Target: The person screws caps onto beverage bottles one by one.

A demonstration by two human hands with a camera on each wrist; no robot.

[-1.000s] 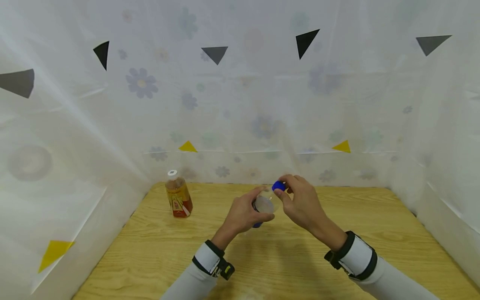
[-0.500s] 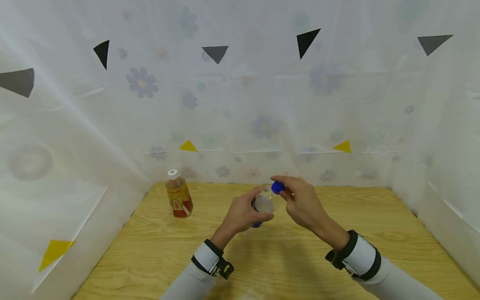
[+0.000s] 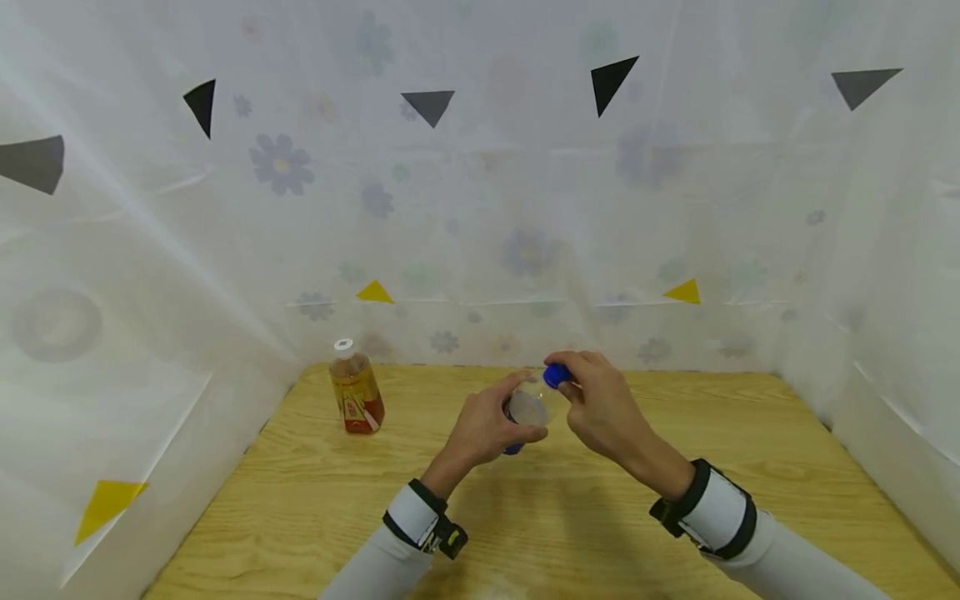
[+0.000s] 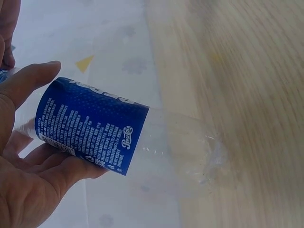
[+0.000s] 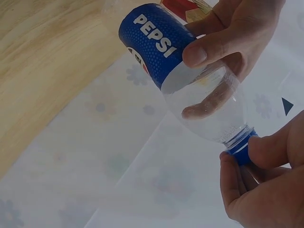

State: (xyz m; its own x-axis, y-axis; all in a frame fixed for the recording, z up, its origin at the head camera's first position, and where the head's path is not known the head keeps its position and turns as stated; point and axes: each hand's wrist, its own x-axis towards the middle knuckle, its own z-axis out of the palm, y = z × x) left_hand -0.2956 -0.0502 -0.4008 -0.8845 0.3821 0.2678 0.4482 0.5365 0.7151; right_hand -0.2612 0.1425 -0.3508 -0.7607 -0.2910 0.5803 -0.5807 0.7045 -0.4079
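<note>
A clear plastic Pepsi bottle (image 5: 209,107) with a blue label (image 4: 92,126) is held tilted above the table, with no drink visible in it. My left hand (image 3: 483,423) grips it round the body, thumb on one side and fingers on the other. At the bottle's neck, my right hand (image 3: 603,404) pinches the blue cap (image 5: 242,148) between thumb and fingers. In the right wrist view the cap sits on the neck; whether its thread is loose I cannot tell.
A bottle of amber drink (image 3: 358,396) with a white cap stands upright at the back left of the wooden table (image 3: 300,508). White patterned sheeting (image 3: 480,208) hangs behind and at both sides.
My right thumb and fingers have shifted round the blue cap in a turning motion, the thumb drawing back under it. My left hand and the bottle stay nearly still.
</note>
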